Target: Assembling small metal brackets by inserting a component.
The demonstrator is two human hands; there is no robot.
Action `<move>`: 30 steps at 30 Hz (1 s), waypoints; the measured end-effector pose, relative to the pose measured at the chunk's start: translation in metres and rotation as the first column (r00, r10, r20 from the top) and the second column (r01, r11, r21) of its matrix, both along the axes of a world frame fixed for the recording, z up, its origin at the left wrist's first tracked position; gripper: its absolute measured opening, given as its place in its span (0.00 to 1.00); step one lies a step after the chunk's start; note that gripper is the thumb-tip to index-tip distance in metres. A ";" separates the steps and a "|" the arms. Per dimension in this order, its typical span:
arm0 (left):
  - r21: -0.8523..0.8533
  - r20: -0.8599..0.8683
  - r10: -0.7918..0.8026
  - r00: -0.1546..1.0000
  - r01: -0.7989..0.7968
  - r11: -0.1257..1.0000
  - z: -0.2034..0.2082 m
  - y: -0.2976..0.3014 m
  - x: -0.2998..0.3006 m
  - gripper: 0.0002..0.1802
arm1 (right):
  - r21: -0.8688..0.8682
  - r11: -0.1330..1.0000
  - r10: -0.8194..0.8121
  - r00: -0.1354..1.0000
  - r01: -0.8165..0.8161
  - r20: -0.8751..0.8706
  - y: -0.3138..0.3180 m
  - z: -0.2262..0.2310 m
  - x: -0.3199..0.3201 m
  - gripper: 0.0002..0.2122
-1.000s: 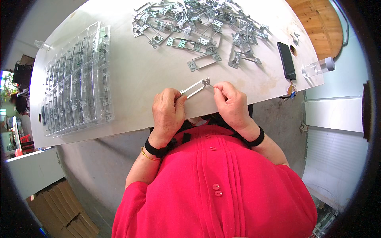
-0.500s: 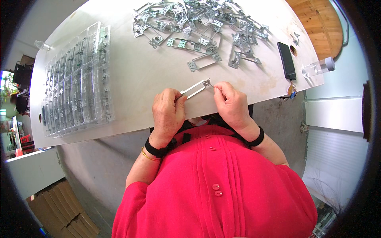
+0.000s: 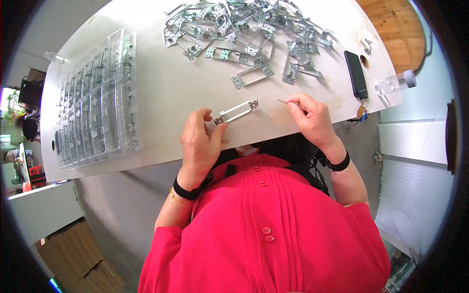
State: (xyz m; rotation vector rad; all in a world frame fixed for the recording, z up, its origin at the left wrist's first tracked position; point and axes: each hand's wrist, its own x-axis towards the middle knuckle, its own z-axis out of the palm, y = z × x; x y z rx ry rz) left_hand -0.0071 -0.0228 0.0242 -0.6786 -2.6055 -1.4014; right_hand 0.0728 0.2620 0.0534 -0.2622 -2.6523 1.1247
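A slim rectangular metal frame (image 3: 237, 113) with a punched plate at each end lies at an angle on the table in front of me. My left hand (image 3: 200, 139) is at its left end, thumb and forefinger spread around that plate; the thumb tip is at or very near the metal. Off to the right, my right hand (image 3: 312, 119) pinches a thin metal pin (image 3: 282, 101) between thumb and forefinger, and its tip points left, apart from the frame.
A tangled pile of similar metal frames (image 3: 251, 78) covers the table's far middle. Clear plastic trays (image 3: 117, 88) filled with metal parts stand on the left. At right lie a black phone (image 3: 355, 75), keys (image 3: 362, 112) and a clear bottle (image 3: 393, 84).
My right hand has drawn away to the right from the metal frame, with the pin in it. My left fingers have loosened from the frame's left end.
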 end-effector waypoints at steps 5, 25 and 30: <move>-0.029 0.078 0.037 0.996 -0.035 0.999 0.003 -0.019 0.000 0.24 | -0.061 0.995 -0.076 0.995 0.073 -0.057 0.025 -0.013 0.006 0.03; -0.282 -0.257 -0.235 0.938 0.160 0.946 0.037 0.066 -0.007 0.20 | -0.112 0.990 -0.097 0.983 0.080 -0.157 0.029 -0.035 0.002 0.03; -0.346 -0.270 -0.286 0.919 0.184 0.920 0.020 0.081 -0.015 0.17 | -0.087 0.993 -0.093 0.982 0.080 -0.164 0.029 -0.033 0.002 0.03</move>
